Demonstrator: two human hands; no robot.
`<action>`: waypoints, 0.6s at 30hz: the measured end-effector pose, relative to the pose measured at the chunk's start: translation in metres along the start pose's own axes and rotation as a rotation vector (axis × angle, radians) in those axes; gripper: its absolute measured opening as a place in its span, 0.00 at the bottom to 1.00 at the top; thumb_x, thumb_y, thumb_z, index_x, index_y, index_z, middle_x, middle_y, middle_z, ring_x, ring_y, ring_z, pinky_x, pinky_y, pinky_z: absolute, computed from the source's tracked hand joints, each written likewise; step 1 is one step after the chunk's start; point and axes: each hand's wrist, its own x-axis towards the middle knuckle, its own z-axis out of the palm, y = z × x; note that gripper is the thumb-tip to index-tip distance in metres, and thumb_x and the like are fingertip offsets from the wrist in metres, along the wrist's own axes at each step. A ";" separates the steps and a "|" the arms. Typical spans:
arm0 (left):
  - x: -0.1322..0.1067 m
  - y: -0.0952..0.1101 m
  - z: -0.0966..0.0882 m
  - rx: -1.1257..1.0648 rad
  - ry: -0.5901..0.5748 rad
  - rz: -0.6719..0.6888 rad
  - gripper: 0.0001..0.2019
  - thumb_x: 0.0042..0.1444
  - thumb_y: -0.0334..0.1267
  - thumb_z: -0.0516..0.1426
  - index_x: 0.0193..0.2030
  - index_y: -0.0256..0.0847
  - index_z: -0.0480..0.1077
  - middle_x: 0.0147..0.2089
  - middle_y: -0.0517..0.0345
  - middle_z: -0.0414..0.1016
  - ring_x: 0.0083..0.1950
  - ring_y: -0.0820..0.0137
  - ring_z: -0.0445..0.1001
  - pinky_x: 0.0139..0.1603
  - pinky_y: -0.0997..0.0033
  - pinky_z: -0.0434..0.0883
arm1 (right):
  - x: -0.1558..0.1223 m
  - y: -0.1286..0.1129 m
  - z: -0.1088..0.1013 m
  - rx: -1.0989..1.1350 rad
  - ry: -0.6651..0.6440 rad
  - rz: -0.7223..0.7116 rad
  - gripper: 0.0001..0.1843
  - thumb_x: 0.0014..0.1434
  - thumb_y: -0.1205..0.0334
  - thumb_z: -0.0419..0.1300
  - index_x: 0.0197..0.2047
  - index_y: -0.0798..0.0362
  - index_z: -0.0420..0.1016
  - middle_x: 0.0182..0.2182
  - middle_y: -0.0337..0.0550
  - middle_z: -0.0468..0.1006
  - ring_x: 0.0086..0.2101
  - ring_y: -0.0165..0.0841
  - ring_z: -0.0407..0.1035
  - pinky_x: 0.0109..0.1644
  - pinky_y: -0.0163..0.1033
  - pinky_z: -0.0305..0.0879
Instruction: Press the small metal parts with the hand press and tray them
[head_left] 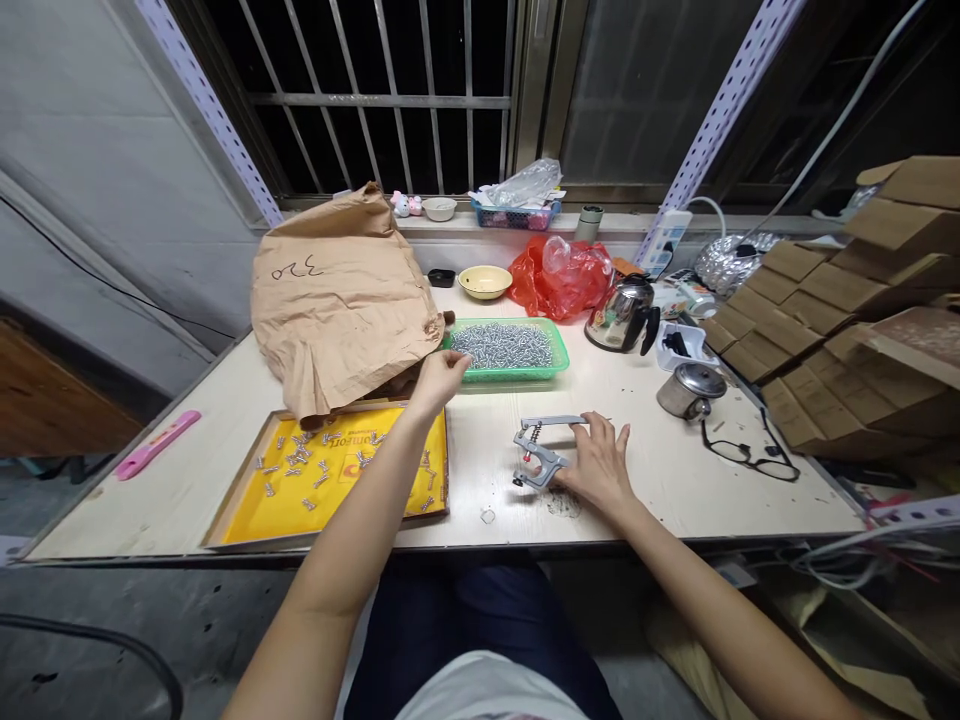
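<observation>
My right hand (600, 465) grips grey metal pliers (541, 462) with a coil spring and a small red part, just above the table's front. The jaws of the pliers point left. My left hand (441, 380) is pinched at the near left corner of a green plastic basket (517, 375). What its fingertips hold, if anything, is too small to make out. Many small silvery metal pieces (510, 346) fill the basket. Under my left forearm lies a shallow tray (247, 480) lined with yellow, with small metal pieces (300, 452) scattered over it.
A large brown paper bag (345, 300) leans behind the tray. Beyond the basket are a yellow bowl (484, 282) and a red plastic bag (551, 285). To the right stand a kettle (619, 315), a metal pot (684, 392), glasses (750, 458) and stacked cardboard boxes (840, 330). A pink cutter-like tool (159, 444) lies left.
</observation>
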 end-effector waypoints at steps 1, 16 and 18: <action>-0.006 -0.003 -0.009 0.103 -0.075 -0.012 0.12 0.44 0.42 0.56 0.27 0.33 0.72 0.25 0.56 0.70 0.29 0.70 0.66 0.30 0.73 0.60 | -0.001 0.001 0.001 0.005 -0.001 -0.001 0.38 0.45 0.34 0.50 0.47 0.58 0.66 0.52 0.60 0.61 0.54 0.51 0.52 0.56 0.69 0.36; -0.108 -0.053 -0.026 0.448 -0.224 -0.229 0.08 0.43 0.35 0.54 0.17 0.37 0.67 0.20 0.54 0.68 0.26 0.68 0.68 0.27 0.72 0.58 | 0.006 -0.015 0.003 0.042 -0.027 -0.051 0.41 0.45 0.32 0.50 0.49 0.58 0.64 0.54 0.61 0.59 0.57 0.52 0.48 0.56 0.69 0.35; -0.112 -0.043 -0.015 0.095 -0.154 -0.243 0.09 0.44 0.40 0.56 0.22 0.36 0.72 0.24 0.54 0.72 0.29 0.69 0.69 0.30 0.73 0.61 | 0.007 -0.017 -0.001 0.027 -0.014 -0.072 0.41 0.45 0.33 0.50 0.51 0.59 0.61 0.57 0.62 0.56 0.58 0.52 0.44 0.57 0.69 0.33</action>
